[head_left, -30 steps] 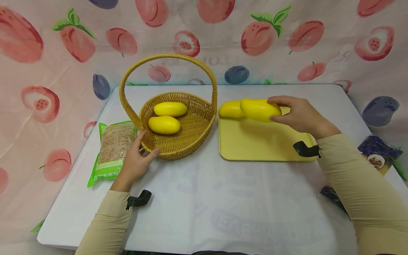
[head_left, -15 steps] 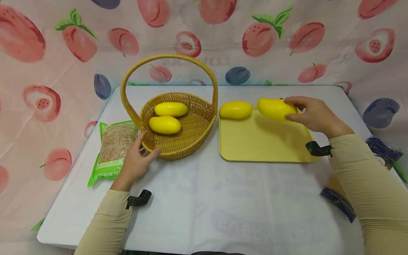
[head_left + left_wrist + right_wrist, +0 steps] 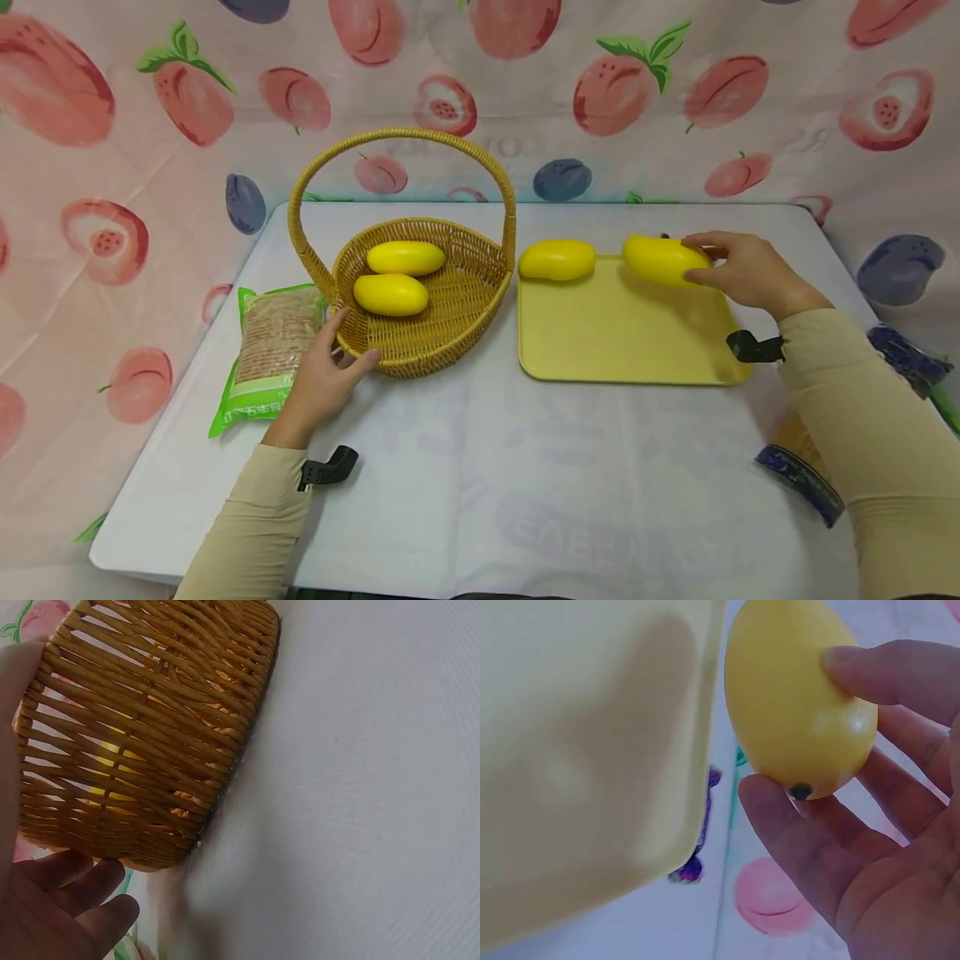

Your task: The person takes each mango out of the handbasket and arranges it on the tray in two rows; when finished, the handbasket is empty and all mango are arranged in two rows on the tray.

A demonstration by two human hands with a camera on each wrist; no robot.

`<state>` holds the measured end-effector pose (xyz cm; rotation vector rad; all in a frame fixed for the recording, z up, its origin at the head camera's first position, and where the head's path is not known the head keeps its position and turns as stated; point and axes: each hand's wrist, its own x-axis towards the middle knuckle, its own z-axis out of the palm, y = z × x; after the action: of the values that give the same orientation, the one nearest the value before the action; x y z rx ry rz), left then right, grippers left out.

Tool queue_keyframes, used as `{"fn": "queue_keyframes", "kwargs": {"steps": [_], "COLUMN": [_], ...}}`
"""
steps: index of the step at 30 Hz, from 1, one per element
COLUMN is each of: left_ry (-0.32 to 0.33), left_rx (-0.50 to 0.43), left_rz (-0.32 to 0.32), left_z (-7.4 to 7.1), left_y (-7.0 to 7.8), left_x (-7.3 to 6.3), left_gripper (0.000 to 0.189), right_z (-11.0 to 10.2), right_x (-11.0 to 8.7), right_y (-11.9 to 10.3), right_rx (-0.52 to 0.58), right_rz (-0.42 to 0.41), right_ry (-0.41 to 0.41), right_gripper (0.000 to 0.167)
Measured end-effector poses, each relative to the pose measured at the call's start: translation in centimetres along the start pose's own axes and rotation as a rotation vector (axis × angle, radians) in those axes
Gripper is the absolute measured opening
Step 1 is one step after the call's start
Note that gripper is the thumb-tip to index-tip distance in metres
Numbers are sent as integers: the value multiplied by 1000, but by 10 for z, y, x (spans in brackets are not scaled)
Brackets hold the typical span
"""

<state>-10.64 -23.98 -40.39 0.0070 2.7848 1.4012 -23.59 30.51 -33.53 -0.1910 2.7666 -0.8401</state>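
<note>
My right hand (image 3: 750,268) holds a yellow mango (image 3: 662,259) by its right end, above the back right part of a yellow tray (image 3: 600,342). In the right wrist view, the thumb lies on the mango (image 3: 799,697) and fingers are behind it; a dark stem spot shows at its end. Another mango (image 3: 557,259) lies at the tray's back left corner. My left hand (image 3: 324,375) holds the near left rim of a handled wicker basket (image 3: 442,333); the left wrist view shows the thumb at the rim of the basket (image 3: 150,742). Two mangoes (image 3: 391,295) lie inside the basket.
A green-edged bag (image 3: 273,342) of brown contents lies left of the basket. Beside the right forearm are a dark blue and tan packet (image 3: 801,483) and another dark blue packet (image 3: 907,354). A small purple wrapped item (image 3: 694,862) lies behind the tray.
My right hand has moved right with its mango, away from the mango at the tray's back left corner, then slowed. My left hand stays at the basket.
</note>
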Motion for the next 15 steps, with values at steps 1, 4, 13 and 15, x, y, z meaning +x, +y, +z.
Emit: {"fn": "queue_keyframes", "kwargs": {"steps": [1,4,13,15], "left_ry": [-1,-1,-1,0], "left_rx": [-1,-5,-19,-19], "left_rz": [0,0,18,17], "left_z": [0,0,0,0], "left_y": [0,-1,-3,-3], "left_x": [0,0,2,2], "left_gripper": [84,84,84,85], "right_z": [0,1,4,5], "right_x": [1,5,12,14], "right_y": [1,5,16,18], "right_rx": [1,0,-2,-5], "right_rz": [13,49,75,76], "right_ry": [-9,-33,-57,-64], "right_gripper": [68,69,69,68]}}
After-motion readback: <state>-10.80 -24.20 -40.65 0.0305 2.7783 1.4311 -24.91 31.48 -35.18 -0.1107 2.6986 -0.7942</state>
